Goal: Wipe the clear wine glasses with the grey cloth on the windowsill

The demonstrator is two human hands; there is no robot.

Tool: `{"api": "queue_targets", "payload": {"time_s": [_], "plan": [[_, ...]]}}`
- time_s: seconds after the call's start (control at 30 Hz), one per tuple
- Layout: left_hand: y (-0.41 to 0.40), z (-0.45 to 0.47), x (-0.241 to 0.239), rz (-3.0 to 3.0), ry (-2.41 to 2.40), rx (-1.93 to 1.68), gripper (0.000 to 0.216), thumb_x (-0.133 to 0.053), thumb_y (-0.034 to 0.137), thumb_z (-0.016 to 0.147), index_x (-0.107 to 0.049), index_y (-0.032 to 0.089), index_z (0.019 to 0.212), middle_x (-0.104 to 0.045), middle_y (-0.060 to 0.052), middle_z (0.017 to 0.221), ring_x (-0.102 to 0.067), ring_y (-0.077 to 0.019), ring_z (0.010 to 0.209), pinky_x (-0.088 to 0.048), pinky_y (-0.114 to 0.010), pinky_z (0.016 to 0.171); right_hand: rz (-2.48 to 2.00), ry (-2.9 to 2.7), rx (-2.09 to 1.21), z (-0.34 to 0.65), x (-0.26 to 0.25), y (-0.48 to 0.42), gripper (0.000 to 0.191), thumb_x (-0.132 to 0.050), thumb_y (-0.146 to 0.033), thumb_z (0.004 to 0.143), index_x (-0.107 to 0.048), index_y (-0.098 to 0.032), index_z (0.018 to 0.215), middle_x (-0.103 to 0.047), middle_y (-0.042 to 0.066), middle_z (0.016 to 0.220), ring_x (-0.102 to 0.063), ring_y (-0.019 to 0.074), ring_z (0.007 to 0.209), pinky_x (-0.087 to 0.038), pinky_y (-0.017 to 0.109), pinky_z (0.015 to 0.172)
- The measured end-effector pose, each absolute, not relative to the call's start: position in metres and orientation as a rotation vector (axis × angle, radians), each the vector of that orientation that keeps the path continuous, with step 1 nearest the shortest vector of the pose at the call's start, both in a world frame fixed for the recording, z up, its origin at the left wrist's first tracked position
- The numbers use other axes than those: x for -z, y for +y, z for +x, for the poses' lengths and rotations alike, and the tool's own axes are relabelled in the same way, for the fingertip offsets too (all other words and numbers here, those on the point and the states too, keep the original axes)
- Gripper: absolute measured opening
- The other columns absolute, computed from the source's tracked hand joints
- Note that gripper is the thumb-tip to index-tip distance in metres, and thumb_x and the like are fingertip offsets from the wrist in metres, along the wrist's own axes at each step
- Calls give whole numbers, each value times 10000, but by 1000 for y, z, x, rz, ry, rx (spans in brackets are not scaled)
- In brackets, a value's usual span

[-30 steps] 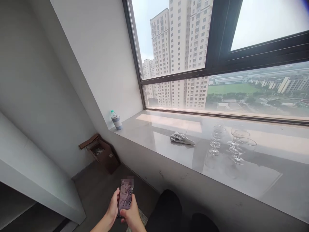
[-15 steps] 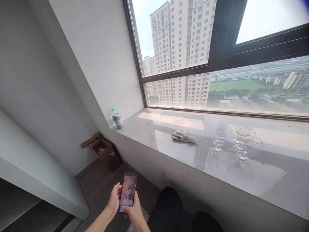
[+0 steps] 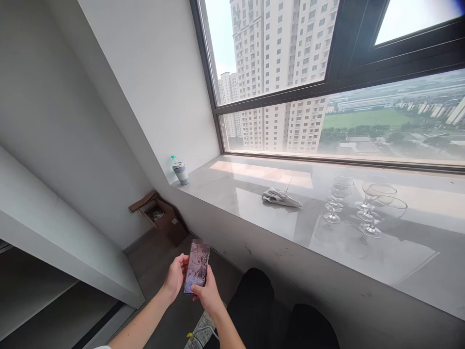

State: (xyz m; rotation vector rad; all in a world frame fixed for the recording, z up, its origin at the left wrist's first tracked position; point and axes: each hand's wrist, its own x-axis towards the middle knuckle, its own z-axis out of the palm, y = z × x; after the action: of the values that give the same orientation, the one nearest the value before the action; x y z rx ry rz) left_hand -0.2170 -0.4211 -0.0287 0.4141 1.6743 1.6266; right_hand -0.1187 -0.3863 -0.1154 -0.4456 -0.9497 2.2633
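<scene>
A smartphone with a lit, pinkish picture on its screen is held upright in front of my lap. My right hand is closed around its lower right side, the thumb lying over the bottom of the screen. Along the phone's left edge my left hand curls, its fingertips partly hidden at the phone's side. The top of the screen is blurred out.
On the window ledge stand several stemmed glasses, a crumpled grey cloth, and a striped cup beside a green-capped bottle. An open cardboard box sits on the floor. A pale cable runs below my hands.
The view has tilted down, bringing more of my forearms and the cable into sight. Both hands and the phone appear higher in view, with the same hold.
</scene>
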Motion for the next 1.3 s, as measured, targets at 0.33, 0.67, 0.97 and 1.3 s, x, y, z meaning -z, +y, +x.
{"api": "queue_targets", "payload": {"time_s": [0.33,0.67,0.97,1.3], "plan": [[-410,-205,-10,611,1642,-1613,355,-534,516,771,-644,179,787,-719,-64,852,-623,-208,775,-463,-306,704,-224,-969,-2249,-103,82,-368,655,-771,-198,589,-480,-212,1176,-635,12,928,-589,137,690,-453,186,428],[-408,-201,-14,640,1658,-1603,381,-553,536,763,-660,174,818,-726,-87,906,-641,-239,825,-473,-324,721,-262,-1005,-2252,-97,72,-363,638,-724,-204,553,-498,-220,1149,-636,9,914,-585,141,678,-450,195,450],[-409,-214,5,574,1779,-1446,407,-576,550,786,-677,179,919,-711,-87,960,-635,-226,864,-483,-315,723,-381,-1045,-2338,-93,78,-359,656,-587,-134,541,-502,-226,1185,-618,19,964,-637,189,794,-531,258,545],[-406,-219,15,585,1826,-1403,379,-624,544,742,-688,192,867,-705,-59,910,-631,-198,814,-459,-281,697,-413,-1023,-2350,-95,89,-357,697,-619,-143,523,-517,-231,1207,-616,45,1017,-629,223,870,-550,270,559]]}}
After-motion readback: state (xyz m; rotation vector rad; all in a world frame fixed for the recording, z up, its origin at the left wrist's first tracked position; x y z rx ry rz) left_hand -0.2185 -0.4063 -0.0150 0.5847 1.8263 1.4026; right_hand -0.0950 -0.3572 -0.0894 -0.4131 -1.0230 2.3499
